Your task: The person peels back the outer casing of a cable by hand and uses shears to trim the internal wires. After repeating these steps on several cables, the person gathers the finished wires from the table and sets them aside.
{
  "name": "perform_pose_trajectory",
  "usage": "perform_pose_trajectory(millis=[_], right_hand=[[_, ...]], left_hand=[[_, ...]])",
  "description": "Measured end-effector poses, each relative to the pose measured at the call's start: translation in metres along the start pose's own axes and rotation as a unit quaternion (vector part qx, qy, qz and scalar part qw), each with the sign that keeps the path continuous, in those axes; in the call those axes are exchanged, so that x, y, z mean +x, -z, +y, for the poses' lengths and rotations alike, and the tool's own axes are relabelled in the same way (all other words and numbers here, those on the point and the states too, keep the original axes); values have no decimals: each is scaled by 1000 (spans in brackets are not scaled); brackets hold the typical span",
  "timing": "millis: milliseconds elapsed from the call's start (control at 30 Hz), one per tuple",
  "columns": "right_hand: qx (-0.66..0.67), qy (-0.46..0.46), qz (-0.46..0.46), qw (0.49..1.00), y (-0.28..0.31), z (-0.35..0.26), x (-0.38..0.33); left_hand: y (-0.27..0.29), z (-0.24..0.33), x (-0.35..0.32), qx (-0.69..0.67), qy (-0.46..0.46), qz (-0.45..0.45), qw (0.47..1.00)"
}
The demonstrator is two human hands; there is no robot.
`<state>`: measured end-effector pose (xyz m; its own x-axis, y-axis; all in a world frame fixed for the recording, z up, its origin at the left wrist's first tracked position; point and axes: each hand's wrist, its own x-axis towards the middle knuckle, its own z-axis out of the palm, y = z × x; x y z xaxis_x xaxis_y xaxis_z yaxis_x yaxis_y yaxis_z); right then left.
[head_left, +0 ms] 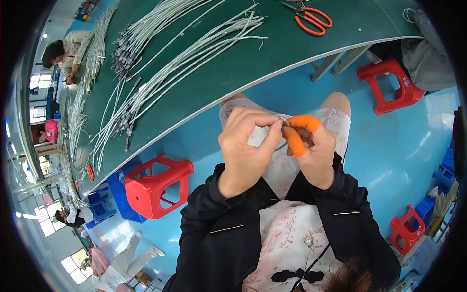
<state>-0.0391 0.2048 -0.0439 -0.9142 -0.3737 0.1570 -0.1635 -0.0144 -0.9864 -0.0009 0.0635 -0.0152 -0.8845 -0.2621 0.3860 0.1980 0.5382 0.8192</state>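
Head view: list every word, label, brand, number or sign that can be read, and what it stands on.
No text can be read.
Sticker on the upper-right red stool: too small to read.
Grey cable at the fingertips: too small to tell any marking.
Orange-handled cutters: no legible marking.

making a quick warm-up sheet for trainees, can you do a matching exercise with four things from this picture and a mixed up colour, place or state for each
Column one:
1. left hand
2. right hand
3. pliers
4. table top

Column two:
A. dark green
B. orange covers on two of its digits
C. lying to the right of the white cables
D. no finger covers, thumb and index fingertips brought together

Pairs: 1-D, 2-B, 3-C, 4-A
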Motion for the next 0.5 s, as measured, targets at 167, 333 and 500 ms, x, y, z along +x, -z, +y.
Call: perform_pose_trajectory(millis=[167, 333, 500], right_hand=[[190, -223, -28, 956, 8, -24, 9], [246, -293, -84, 920, 18, -17, 14], [263, -284, -65, 920, 15, -14, 14]], left_hand=[[-10, -11, 3, 132, -189, 62, 971], [-7, -15, 4, 250, -319, 20, 914], [-7, -13, 1, 289, -333, 1, 898]])
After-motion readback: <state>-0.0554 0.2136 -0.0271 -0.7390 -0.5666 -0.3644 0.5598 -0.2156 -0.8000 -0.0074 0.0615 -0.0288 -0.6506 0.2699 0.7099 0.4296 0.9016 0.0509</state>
